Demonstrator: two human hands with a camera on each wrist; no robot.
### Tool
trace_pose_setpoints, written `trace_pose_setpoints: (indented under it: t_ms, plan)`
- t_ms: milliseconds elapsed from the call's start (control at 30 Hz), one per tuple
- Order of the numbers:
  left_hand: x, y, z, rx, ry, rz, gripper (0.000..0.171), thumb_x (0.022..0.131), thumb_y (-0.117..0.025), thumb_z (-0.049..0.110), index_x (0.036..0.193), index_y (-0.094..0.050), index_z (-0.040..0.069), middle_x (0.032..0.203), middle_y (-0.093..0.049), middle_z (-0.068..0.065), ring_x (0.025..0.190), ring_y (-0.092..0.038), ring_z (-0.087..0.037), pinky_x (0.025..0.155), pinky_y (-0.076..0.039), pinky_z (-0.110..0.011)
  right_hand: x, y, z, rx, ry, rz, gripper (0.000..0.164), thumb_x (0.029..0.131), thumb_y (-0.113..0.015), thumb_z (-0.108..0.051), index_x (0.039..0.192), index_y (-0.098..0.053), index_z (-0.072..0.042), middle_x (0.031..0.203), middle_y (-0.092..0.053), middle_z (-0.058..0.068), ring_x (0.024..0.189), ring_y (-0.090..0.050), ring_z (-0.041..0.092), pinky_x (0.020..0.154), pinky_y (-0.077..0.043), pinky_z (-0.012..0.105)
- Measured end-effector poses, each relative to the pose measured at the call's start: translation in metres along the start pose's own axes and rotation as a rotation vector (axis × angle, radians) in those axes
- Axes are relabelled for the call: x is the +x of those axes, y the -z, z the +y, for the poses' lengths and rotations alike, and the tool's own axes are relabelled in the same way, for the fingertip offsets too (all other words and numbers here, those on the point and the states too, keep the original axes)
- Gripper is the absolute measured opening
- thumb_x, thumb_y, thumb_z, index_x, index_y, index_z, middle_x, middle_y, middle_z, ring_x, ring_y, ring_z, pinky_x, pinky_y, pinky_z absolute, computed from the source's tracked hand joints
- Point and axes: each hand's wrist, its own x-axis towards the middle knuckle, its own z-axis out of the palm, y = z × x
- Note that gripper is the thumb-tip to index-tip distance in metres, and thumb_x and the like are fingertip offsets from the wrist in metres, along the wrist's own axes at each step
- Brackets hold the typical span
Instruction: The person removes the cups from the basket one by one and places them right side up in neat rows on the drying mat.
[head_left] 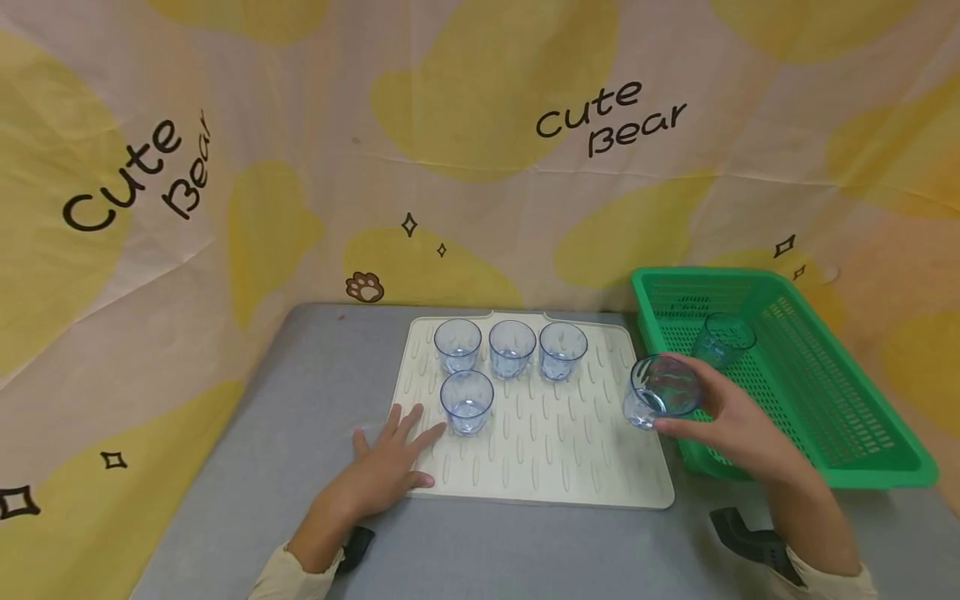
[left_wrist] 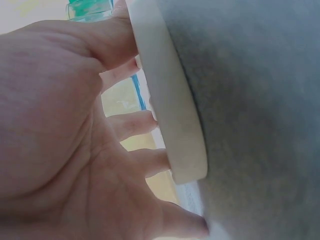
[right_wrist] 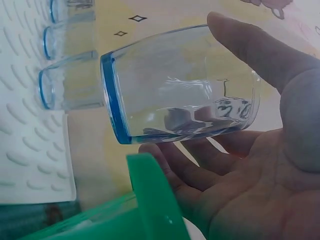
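Note:
My right hand [head_left: 738, 421] grips a clear bluish drinking glass [head_left: 660, 390], thumb on one side and fingers on the other. In the right wrist view this glass [right_wrist: 175, 90] is raised, its thick blue base toward the white drying mat. My left hand [head_left: 386, 467] lies with fingers spread on the left edge of the mat [head_left: 540, 467]; in the left wrist view its fingertips reach the mat's rim [left_wrist: 175, 110]. Three similar glasses stand in a back row on the mat, the right one [head_left: 562, 354] included. Another glass [head_left: 467, 404] stands before the row, near my left fingers.
A green plastic basket [head_left: 855, 350] stands right of the mat, with one glass [head_left: 723, 337] inside at its far left. Its near-left rim passes under my right hand. A grey table [head_left: 300, 400] carries everything, and a patterned cloth [head_left: 480, 125] hangs behind.

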Motion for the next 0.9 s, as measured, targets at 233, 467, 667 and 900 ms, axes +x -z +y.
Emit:
trace_pose_setpoints:
  t_ms: [233,467,667,900]
  plan:
    - [0.0002,0.0004,-0.0004,0.001,0.014,-0.01,0.071,0.088,-0.071,0.038,0.152,-0.041,0.031,0.166,-0.021,-0.013,0.154,-0.009,-0.045,0.1,-0.01,-0.087,0.0022,-0.0068,-0.0014,-0.008,-0.013,-0.009,0.081,0.085,-0.079,-0.019,0.153,-0.035,-0.014,0.14,-0.051,0.015,0.117,-0.056,0.011,0.085,-0.05,0.016]
    - [0.0012,-0.0019,-0.0014,0.004,-0.001,-0.006,0.071,0.089,-0.07,0.039,0.153,-0.039,0.03,0.167,-0.02,-0.013,0.154,-0.007,-0.045,0.1,-0.009,-0.087,0.0014,-0.0084,-0.0007,-0.021,-0.022,0.001,0.081,0.085,-0.08,-0.021,0.152,-0.037,-0.014,0.141,-0.052,0.015,0.119,-0.053,0.006,0.086,-0.048,0.014]
    - [-0.0002,-0.0073,0.0011,0.061,0.02,0.02,0.071,0.089,-0.067,0.042,0.153,-0.038,0.032,0.167,-0.02,-0.01,0.154,-0.009,-0.043,0.105,-0.014,-0.083,-0.0003,-0.0081,-0.0011,-0.021,-0.034,0.008,0.082,0.085,-0.08,-0.02,0.154,-0.034,-0.013,0.142,-0.05,0.015,0.127,-0.051,0.033,0.084,-0.047,0.014]
    - [-0.0023,-0.0066,0.0052,0.095,0.03,0.062,0.072,0.089,-0.066,0.045,0.153,-0.038,0.029,0.166,-0.024,-0.009,0.154,-0.016,-0.042,0.104,-0.019,-0.082,0.0025,-0.0084,-0.0041,-0.04,-0.036,0.01,0.083,0.085,-0.08,-0.022,0.153,-0.034,-0.015,0.142,-0.049,0.016,0.127,-0.051,0.039,0.083,-0.047,0.013]
